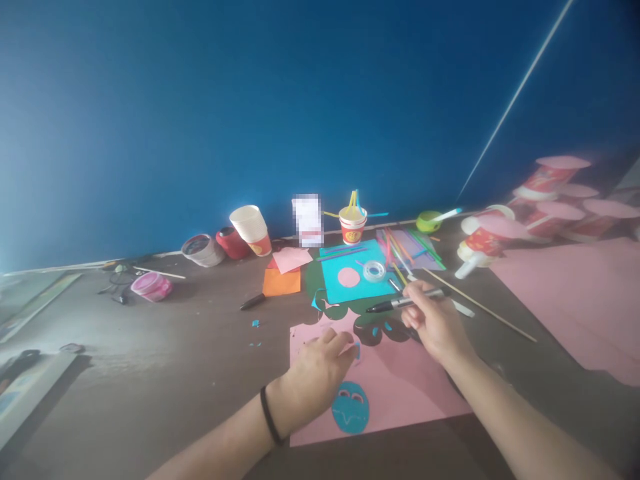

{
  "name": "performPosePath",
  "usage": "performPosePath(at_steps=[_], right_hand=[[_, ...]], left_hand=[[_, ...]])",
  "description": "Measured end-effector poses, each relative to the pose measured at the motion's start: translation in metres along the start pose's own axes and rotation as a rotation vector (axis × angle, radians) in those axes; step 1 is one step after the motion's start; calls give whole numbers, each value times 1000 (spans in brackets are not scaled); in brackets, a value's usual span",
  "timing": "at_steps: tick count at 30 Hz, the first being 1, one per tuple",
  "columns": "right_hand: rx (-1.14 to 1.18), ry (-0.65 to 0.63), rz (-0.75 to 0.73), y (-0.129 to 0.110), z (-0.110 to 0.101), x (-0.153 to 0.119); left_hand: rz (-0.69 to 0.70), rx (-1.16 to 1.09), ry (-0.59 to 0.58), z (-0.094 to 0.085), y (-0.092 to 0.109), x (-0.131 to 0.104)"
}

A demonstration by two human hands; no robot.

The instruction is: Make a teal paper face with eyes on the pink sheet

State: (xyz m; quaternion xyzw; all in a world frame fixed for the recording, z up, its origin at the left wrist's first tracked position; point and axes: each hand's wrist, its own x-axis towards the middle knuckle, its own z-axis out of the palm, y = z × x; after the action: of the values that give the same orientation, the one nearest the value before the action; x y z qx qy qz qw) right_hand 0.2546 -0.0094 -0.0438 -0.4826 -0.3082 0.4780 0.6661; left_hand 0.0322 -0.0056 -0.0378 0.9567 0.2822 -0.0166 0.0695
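Note:
Over a pink sheet, my left hand is closed in a pinch on a small blue scrap of paper at its fingertips. A dark band circles that wrist. Just below it lies a round blue paper cutout with two eye-shaped holes and a pale wavy line. My right hand grips a black-and-grey marker, its dark end pointing left. Close by, dark green scalloped paper carries a few blue scraps, and a blue sheet bears a pink circle and a tape roll.
Paper cups stand along the blue wall, one holding straws. Loose straws and a thin wooden stick lie to the right. Pink-topped cups crowd the far right. Orange paper and a black pen cap sit left of centre.

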Motion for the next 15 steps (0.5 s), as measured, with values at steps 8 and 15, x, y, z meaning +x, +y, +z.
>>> performPosePath(at_steps=[8, 15], right_hand=[[-77, -126, 28, 9, -2, -4], [-310, -260, 4, 16, 0, -10]], left_hand=[[-19, 21, -18, 1, 0, -8], [-56, -32, 75, 13, -2, -20]])
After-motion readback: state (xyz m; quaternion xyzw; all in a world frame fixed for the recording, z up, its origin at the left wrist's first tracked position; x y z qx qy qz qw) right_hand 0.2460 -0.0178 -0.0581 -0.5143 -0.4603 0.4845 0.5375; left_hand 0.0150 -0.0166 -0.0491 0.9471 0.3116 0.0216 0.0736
